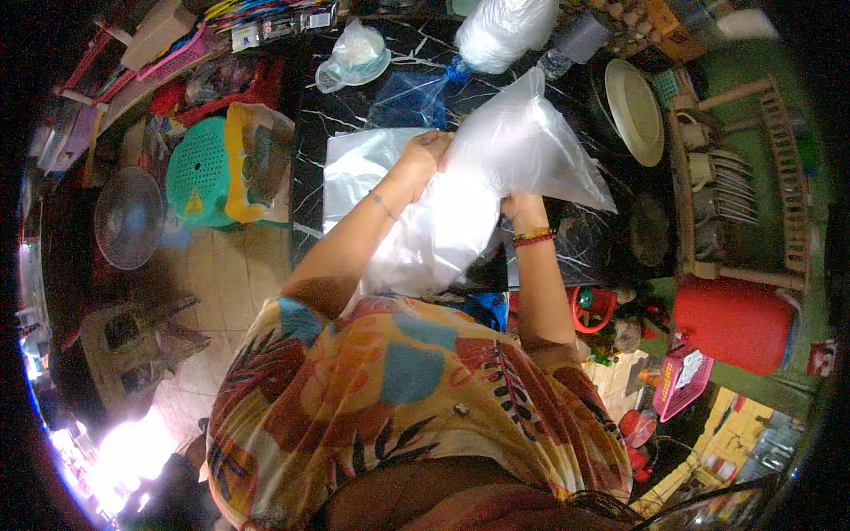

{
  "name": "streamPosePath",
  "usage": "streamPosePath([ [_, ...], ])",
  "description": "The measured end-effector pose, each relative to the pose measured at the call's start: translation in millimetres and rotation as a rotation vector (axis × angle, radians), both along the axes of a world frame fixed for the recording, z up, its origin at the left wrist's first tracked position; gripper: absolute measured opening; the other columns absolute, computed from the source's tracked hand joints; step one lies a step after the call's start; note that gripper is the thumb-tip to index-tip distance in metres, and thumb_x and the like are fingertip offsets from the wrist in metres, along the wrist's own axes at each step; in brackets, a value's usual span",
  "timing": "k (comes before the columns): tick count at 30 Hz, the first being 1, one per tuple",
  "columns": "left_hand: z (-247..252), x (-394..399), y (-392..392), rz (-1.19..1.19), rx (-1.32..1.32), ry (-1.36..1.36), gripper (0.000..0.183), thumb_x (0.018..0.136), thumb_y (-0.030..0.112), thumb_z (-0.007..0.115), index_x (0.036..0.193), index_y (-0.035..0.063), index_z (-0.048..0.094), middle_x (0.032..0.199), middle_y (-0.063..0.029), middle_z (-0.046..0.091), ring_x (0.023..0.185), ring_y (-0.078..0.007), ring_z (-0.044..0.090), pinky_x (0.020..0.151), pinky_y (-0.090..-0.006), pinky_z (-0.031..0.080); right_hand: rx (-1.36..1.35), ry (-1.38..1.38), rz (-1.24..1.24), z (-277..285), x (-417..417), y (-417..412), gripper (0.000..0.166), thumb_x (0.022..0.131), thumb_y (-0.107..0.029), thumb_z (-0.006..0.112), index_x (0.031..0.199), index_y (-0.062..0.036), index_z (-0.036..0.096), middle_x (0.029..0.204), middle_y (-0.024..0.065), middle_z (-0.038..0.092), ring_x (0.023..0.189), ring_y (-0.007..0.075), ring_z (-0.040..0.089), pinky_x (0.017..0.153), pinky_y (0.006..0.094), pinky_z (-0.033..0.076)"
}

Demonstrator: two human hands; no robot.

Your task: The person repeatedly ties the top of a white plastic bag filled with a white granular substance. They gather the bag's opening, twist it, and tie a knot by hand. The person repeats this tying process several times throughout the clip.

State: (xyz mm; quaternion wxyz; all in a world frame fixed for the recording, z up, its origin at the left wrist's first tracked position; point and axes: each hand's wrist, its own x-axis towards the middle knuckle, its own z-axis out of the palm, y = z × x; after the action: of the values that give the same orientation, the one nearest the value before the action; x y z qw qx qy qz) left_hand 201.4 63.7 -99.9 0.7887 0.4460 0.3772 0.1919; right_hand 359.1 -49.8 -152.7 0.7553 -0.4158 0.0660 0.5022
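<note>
A large translucent white plastic bag puffs up over the black marbled table, its upper corners spread out. My left hand grips the bag on its left side with curled fingers. On the other side, my right hand holds the bag's edge, its fingertips partly hidden behind the plastic. The lower part of the bag hangs towards my body and is washed out by glare. Under and beside my left hand lies flat, shiny plastic sheeting.
Beyond the hands are a blue plastic bag, a bundled clear bag and a wrapped bowl. A pale oval tray and a dish rack with plates stand right. At left is a green stool.
</note>
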Motion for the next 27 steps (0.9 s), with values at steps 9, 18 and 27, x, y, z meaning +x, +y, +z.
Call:
streamPosePath([
  [9,11.7,-77.8,-16.1,-0.045,-0.007,-0.281,0.037,0.078,0.021,0.069,0.105,0.0004,0.055,0.088,-0.0068,0.062,0.083,-0.014,0.058,0.073,-0.0259,0.047,-0.15,-0.83,-0.154,43.3,-49.2,-66.2,0.039,0.075,-0.01,0.065,0.112,-0.0033,0.054,0.108,0.013,0.058,0.095,0.0274,0.055,0.082,0.037,0.044],
  [18,61.3,-110.9,-39.2,-0.285,0.437,-0.231,0.024,0.081,0.02,0.068,0.095,0.0011,0.065,0.087,-0.0028,0.064,0.077,-0.0096,0.057,0.071,-0.0235,0.046,0.022,-1.627,0.376,138.4,-118.1,-52.2,0.014,0.077,-0.008,0.067,0.09,-0.003,0.065,0.077,0.0059,0.063,0.071,0.0132,0.055,0.065,0.0251,0.044],
  [27,68.7,-95.6,-57.6,-0.037,0.285,-0.203,0.032,0.087,0.035,0.06,0.094,0.0038,0.061,0.083,-0.0012,0.058,0.075,-0.0089,0.052,0.068,-0.025,0.044,-0.119,-1.142,0.184,130.5,-133.1,-48.5,0.021,0.087,-0.017,0.061,0.072,-0.0016,0.062,0.062,0.0014,0.055,0.061,0.0056,0.047,0.054,0.0227,0.039],
])
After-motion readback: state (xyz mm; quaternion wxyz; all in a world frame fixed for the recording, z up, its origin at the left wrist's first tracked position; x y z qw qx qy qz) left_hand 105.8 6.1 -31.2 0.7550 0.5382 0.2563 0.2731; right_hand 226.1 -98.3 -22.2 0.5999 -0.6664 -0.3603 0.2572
